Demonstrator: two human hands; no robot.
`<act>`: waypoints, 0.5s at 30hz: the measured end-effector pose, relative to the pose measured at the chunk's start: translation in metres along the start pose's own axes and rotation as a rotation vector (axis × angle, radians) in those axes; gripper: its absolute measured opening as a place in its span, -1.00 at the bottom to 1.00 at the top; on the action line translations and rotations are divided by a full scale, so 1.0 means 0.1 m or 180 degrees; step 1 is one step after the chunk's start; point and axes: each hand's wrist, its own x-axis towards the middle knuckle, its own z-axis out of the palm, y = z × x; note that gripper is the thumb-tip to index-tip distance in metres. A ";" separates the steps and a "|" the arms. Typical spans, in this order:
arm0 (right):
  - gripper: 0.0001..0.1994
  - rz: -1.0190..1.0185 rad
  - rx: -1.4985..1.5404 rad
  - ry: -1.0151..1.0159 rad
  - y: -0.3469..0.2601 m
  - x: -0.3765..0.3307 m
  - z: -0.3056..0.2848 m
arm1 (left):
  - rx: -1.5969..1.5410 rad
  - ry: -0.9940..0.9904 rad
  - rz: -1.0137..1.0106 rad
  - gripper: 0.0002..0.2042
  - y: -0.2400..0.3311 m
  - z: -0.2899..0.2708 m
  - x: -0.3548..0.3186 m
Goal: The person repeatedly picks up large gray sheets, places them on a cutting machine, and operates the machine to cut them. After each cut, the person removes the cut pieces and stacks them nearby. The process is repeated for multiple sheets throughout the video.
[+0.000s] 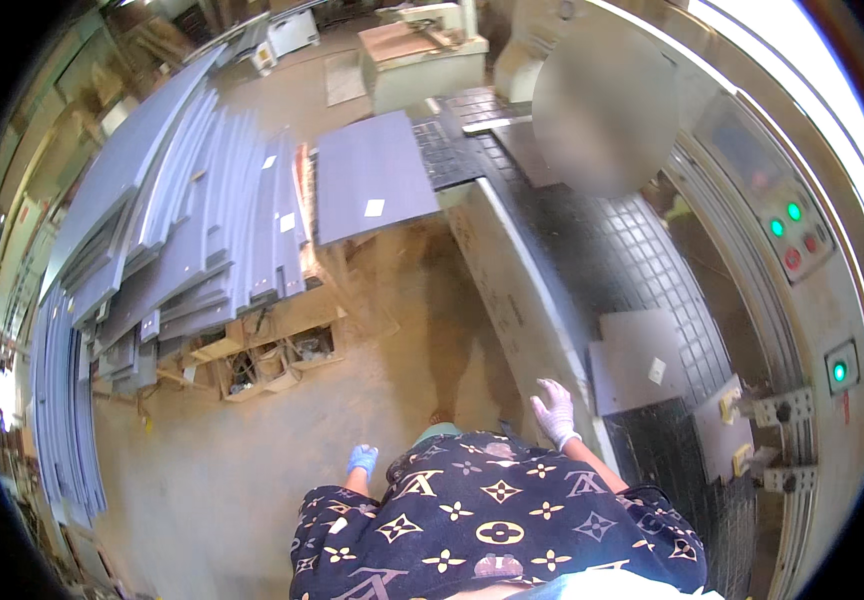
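Observation:
My left hand (362, 461), in a blue glove, hangs low over the floor with nothing visible in it; its fingers look loosely apart. In a pale glove, my right hand (554, 413) is beside the near edge of the machine's side panel (512, 285). Its fingers are spread and it holds nothing; I cannot tell whether it touches the panel. Just beyond that hand, a grey board (637, 360) with a white label lies on the machine's dark gridded bed (607, 245). Another grey board (720, 428) rests by yellow-padded clamps (730, 404) farther right.
Long grey panels (177, 225) lie stacked at the left, above wooden boxes (272, 365). A labelled grey panel (372, 175) lies ahead, beside the bed. A control panel (787, 210) with green lights lines the right. A blurred round patch hides part of the machine.

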 end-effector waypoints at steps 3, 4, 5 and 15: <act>-0.61 0.0111 0.0158 -0.0539 -0.26 0.46 0.41 | 0.0513 -0.0568 0.0240 -0.71 0.08 -0.08 0.01; -0.59 0.0084 0.0224 -0.0699 -0.34 0.59 0.56 | 0.0384 -0.0426 0.0342 -0.74 0.07 -0.19 0.00; -0.58 0.0107 0.0269 -0.0887 -0.39 0.64 0.67 | 0.0260 -0.0304 0.0450 -0.78 0.04 -0.27 0.01; -0.51 0.0776 0.1536 -0.1817 -0.45 1.77 1.28 | -0.5323 -0.0692 -0.0425 -0.76 1.12 -1.95 1.78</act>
